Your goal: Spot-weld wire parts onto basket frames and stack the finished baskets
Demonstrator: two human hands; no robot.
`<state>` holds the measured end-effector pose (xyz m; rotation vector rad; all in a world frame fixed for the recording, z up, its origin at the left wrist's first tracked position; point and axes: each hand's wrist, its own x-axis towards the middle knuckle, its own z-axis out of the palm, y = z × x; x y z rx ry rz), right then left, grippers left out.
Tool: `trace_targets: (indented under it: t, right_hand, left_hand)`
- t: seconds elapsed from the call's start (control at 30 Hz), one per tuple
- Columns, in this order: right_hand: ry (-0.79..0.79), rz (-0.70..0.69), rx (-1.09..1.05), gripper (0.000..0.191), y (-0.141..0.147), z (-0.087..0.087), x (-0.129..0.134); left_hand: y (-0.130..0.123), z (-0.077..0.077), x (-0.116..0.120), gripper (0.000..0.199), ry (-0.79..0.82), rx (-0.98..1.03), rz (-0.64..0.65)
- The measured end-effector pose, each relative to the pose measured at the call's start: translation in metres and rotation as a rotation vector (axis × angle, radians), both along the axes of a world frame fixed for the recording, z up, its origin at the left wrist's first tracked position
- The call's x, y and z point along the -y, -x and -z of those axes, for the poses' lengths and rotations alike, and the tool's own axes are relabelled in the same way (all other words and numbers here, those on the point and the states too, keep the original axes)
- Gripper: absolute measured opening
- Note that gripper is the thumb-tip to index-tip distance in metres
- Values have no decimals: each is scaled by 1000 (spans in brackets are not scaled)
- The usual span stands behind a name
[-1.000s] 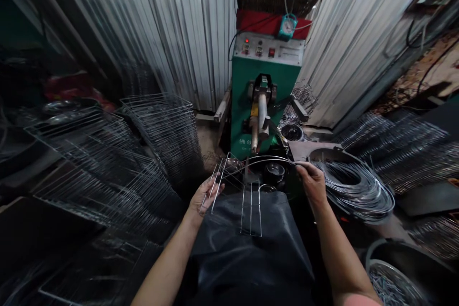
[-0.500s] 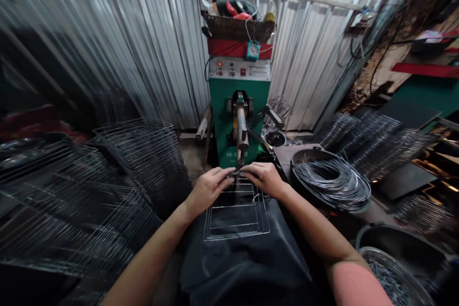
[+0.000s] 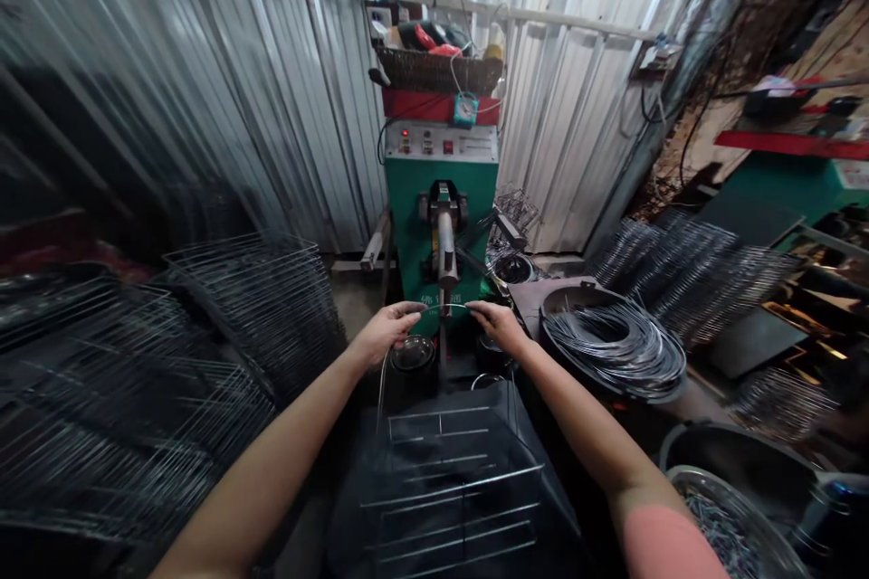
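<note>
My left hand (image 3: 386, 332) pinches one side of a thin metal wire (image 3: 434, 307), and my right hand (image 3: 499, 326) pinches it a short way across. Between them the wire bows slightly upward, in front of the tip of a green machine (image 3: 441, 185) that looks like a spot welder. Past my left fingers a wire bends down toward my lap; I cannot tell whether it is one closed hoop. Flat wire frames (image 3: 462, 496) with crossbars lie on the dark apron (image 3: 353, 534) over my lap. A small round metal bowl (image 3: 413, 353) shows below my left hand.
Stacks of wire racks (image 3: 258, 308) stand on the left. At right are a coil of wire (image 3: 617, 339) in a round tub, more wire stacks (image 3: 692, 276), and a clear basin (image 3: 730, 529) of small metal pieces. A wicker basket (image 3: 434, 71) sits atop the machine.
My hands have moved apart, and the wire between them now shows. The wire frames on my lap have shifted nearer to me and spread. The view has turned slightly right.
</note>
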<state>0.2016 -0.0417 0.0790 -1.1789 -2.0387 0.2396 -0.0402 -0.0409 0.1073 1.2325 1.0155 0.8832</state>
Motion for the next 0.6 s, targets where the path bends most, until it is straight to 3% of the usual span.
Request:
trace_targets:
  t: [0.1,0.23,0.33,0.47,0.6]
  right_hand:
    - [111,74,265,23,4,14,-2]
    - [235,112,550,24,8,21,-1]
    - [257,112,611,29,8,27,-3]
    - [291,103,640,38,8,34,-9]
    - [332,122,670,41,9,34,-17]
  left_hand:
    - [-2,24,-10,46,37,-82,42]
    - [-3,44,-17,33,-210,-406,86]
    - [-3,53,-21,33,-401,-606,141]
    - [-7,61,-29,32,-621,-705,188]
    - [-13,65,-42,31,-681,-902,186]
